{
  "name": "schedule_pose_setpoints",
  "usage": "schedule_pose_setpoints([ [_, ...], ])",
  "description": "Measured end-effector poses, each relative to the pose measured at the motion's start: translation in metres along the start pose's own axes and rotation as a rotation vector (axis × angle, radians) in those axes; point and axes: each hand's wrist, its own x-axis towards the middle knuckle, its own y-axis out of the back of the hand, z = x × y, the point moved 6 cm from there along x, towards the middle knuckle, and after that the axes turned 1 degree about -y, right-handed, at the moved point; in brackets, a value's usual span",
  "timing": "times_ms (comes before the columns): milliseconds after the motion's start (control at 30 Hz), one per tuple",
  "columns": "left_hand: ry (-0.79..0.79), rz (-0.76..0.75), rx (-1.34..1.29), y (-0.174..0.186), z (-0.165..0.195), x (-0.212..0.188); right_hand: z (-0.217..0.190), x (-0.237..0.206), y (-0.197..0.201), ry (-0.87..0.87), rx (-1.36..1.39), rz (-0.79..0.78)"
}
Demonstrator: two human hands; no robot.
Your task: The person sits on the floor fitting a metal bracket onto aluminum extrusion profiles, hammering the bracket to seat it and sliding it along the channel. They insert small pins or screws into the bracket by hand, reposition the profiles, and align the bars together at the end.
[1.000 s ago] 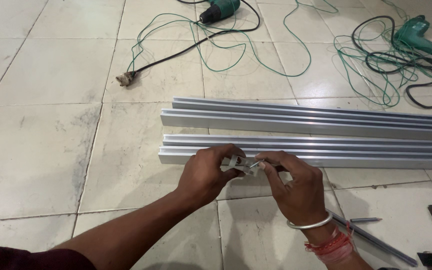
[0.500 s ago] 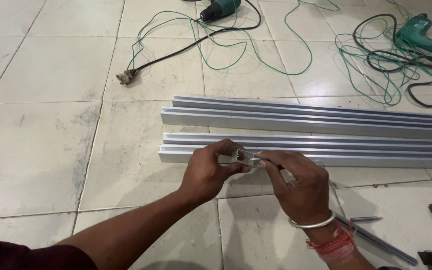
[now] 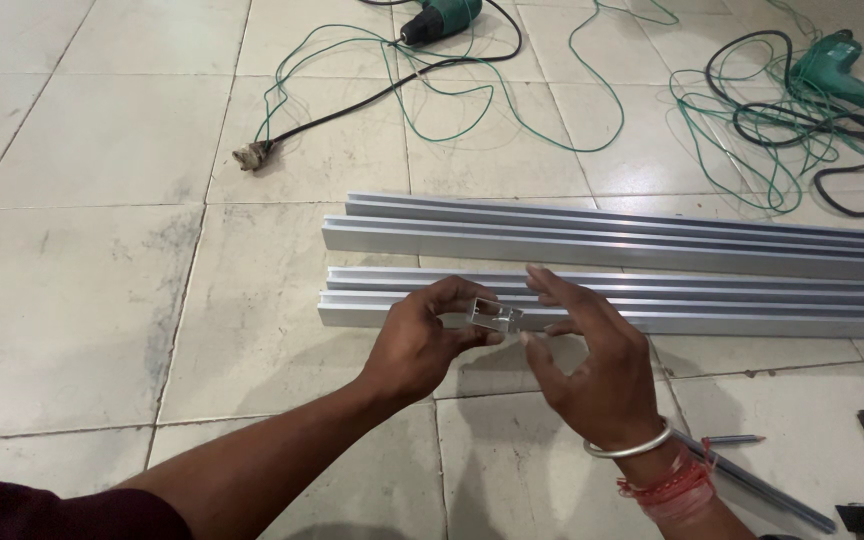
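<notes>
Free room: bare floor tiles along the left of my frame. Obstacles: aluminium channels lying across centre to right edge; green wire and black cables with two drills along the top; pencil at lower right.

This is looking like a fitting job going on inside a building, with the tiled floor serving as the work surface. Long aluminium profiles are lying side by side across the tiles toward 3 o'clock. Two green drills are resting at 12 and 2 o'clock, their black cords and green wires sprawling loose over the floor.
</notes>
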Motion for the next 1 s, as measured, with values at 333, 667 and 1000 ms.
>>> schedule_pose_setpoints([
  [333, -0.057, -0.066, 0.054, -0.005, -0.006, 0.003, 0.011, -0.003, -0.011, -0.106, -0.057, -0.082],
  [667, 0.562, -0.014, 0.135, 0.013, -0.053, 0.021, 0.017, -0.003, -0.010, -0.139, -0.052, -0.073],
  [1000, 0.404, 0.114, -0.304, 0.027, -0.015, 0.033, 0.016, -0.001, -0.007, -0.108, 0.008, -0.062],
])
